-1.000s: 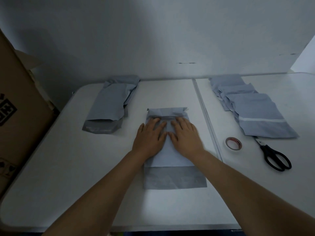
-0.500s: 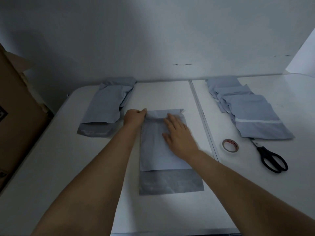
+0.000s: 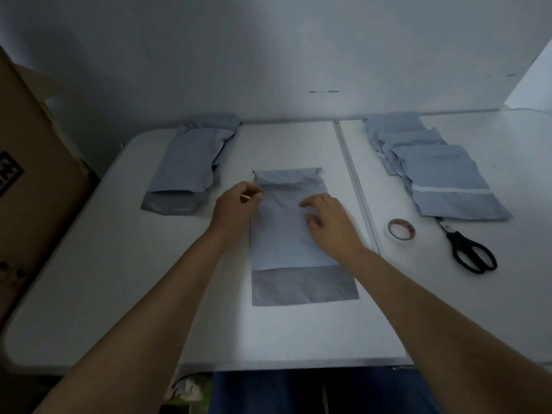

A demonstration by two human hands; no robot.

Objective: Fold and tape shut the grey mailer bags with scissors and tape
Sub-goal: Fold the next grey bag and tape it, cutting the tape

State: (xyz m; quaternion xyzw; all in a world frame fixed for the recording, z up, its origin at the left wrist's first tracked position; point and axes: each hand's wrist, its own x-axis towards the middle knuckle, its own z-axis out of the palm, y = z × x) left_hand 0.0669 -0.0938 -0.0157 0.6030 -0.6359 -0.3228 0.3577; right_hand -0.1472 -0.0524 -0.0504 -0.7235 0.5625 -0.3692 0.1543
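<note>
Grey mailer bag (image 3: 286, 231) lies flat mid-tabletop, darker flap toward the near edge. Left hand (image 3: 236, 204) pinches its far-left edge, fingers curled. Right hand (image 3: 325, 218) rests on it, fingers loosely bent. Tape roll (image 3: 401, 229) and scissors (image 3: 469, 249) sit toward the right edge, apart.

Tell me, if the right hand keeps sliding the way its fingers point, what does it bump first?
Probably the folded top edge of the middle bag. The right hand lies on that bag, fingers pointing up and a bit left. Past the fold there's only bare table, then the wall.
</note>
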